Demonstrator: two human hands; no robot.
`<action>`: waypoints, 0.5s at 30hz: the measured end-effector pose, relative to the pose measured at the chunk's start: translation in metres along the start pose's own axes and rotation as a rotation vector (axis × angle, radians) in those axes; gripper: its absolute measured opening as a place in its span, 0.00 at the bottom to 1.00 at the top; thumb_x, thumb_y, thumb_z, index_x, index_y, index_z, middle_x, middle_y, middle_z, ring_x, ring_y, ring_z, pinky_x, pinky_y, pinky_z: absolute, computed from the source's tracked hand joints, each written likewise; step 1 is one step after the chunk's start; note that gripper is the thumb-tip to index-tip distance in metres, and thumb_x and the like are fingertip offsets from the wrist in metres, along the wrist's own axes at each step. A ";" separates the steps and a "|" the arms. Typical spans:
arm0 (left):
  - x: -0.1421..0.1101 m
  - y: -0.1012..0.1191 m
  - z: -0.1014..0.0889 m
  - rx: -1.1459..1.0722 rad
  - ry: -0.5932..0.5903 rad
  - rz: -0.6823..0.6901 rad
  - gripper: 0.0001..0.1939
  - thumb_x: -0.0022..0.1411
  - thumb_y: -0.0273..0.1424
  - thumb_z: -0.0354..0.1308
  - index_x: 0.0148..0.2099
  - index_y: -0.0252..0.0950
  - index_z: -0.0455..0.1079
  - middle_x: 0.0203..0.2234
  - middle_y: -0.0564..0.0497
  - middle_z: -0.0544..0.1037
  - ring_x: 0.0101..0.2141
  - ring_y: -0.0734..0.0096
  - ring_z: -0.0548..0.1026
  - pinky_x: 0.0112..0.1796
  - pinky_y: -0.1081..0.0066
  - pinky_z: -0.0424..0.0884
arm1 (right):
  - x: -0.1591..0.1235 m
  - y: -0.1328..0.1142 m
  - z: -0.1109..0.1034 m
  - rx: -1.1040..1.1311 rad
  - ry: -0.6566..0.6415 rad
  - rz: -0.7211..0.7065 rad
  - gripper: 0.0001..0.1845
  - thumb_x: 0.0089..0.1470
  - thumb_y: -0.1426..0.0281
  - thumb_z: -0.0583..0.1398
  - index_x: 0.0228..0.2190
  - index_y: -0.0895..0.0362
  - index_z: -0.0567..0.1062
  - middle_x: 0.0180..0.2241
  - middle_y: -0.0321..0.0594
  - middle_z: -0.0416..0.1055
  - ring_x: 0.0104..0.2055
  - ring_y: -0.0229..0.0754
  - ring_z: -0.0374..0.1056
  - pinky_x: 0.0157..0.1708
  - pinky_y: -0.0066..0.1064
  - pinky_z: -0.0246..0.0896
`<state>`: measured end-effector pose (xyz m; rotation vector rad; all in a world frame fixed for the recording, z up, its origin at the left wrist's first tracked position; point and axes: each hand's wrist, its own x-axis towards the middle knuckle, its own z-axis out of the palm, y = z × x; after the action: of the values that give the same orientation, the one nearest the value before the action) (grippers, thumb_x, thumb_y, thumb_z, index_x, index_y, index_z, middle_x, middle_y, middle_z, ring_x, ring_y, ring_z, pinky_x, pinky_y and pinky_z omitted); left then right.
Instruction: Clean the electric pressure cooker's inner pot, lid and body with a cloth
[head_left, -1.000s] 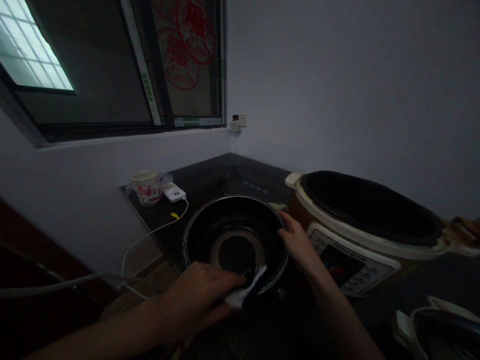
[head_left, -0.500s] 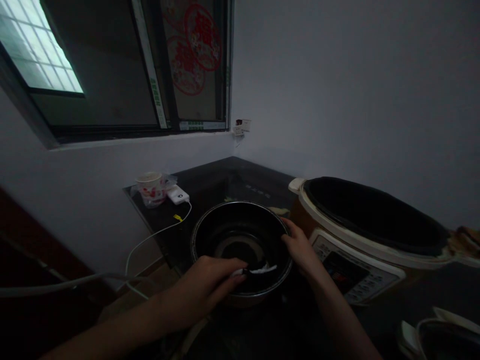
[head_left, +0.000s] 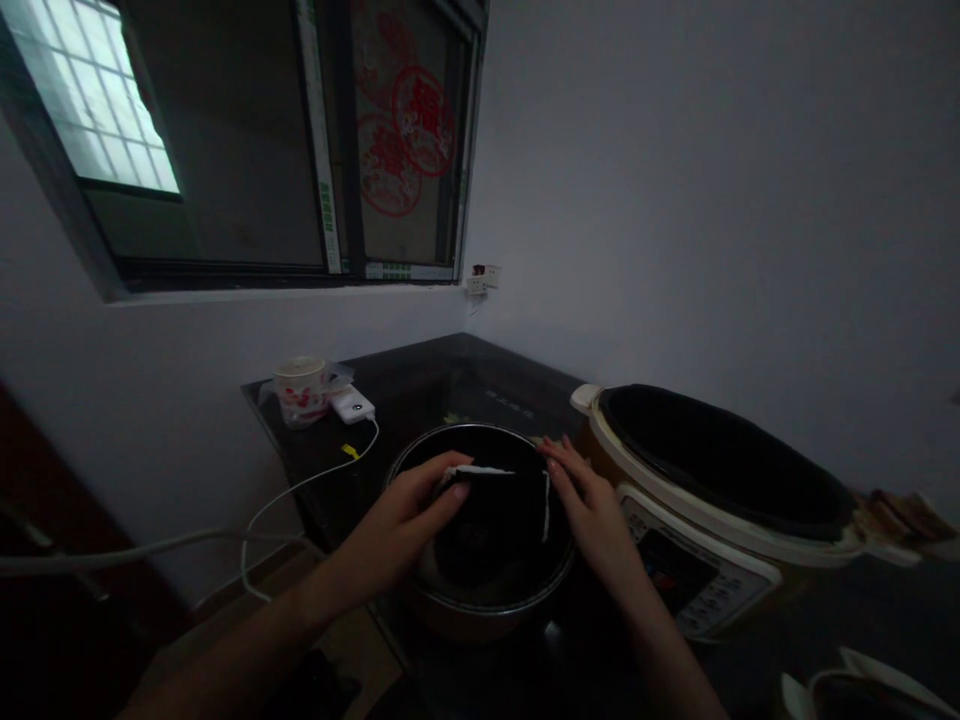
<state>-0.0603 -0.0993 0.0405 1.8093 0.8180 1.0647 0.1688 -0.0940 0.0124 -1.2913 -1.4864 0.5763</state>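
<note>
A round metal inner pot [head_left: 480, 598] with a dark inside stands on the dark counter in front of me. My left hand [head_left: 409, 510] pinches one corner of a dark cloth with white edges [head_left: 499, 490]. The cloth is stretched over the pot's opening. My right hand [head_left: 592, 505] holds the cloth's other side at the pot's right rim, fingers closed on its edge. Both hands hover just above the pot.
An open electric pressure cooker [head_left: 712, 500] stands right of the pot. A paper cup [head_left: 301, 388] and a white charger [head_left: 352, 405] with its cable [head_left: 300, 490] lie at the counter's far left. A wall socket [head_left: 480, 277] sits under the window. Another pot [head_left: 862, 692] shows at bottom right.
My left hand has lifted from the pot's near rim up over its opening. The bunched cloth has been spread out, and my right hand now grips its other edge. The camera tilted up.
</note>
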 end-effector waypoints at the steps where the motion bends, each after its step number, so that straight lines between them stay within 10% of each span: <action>1: 0.002 0.003 0.001 -0.020 -0.002 0.016 0.13 0.65 0.37 0.51 0.48 0.39 0.71 0.38 0.54 0.75 0.40 0.69 0.71 0.41 0.74 0.67 | -0.004 -0.011 -0.002 0.022 -0.024 -0.013 0.24 0.55 0.52 0.55 0.45 0.54 0.76 0.52 0.46 0.70 0.61 0.51 0.56 0.61 0.47 0.43; 8: 0.020 0.025 0.016 0.058 -0.048 0.352 0.08 0.64 0.30 0.52 0.40 0.36 0.72 0.35 0.50 0.72 0.38 0.69 0.71 0.41 0.70 0.66 | -0.019 -0.052 -0.019 0.286 -0.248 0.081 0.23 0.41 0.52 0.67 0.34 0.55 0.73 0.29 0.35 0.72 0.31 0.40 0.67 0.31 0.27 0.62; 15: 0.008 0.022 0.036 0.356 -0.156 0.279 0.28 0.63 0.30 0.53 0.64 0.39 0.52 0.53 0.45 0.68 0.51 0.65 0.69 0.51 0.64 0.65 | -0.046 -0.047 -0.044 0.407 0.088 0.348 0.20 0.34 0.60 0.71 0.29 0.53 0.71 0.26 0.29 0.70 0.28 0.36 0.67 0.26 0.23 0.61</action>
<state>-0.0225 -0.1141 0.0539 2.3300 0.7069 0.9778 0.1830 -0.1620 0.0504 -1.2353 -1.0082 0.9801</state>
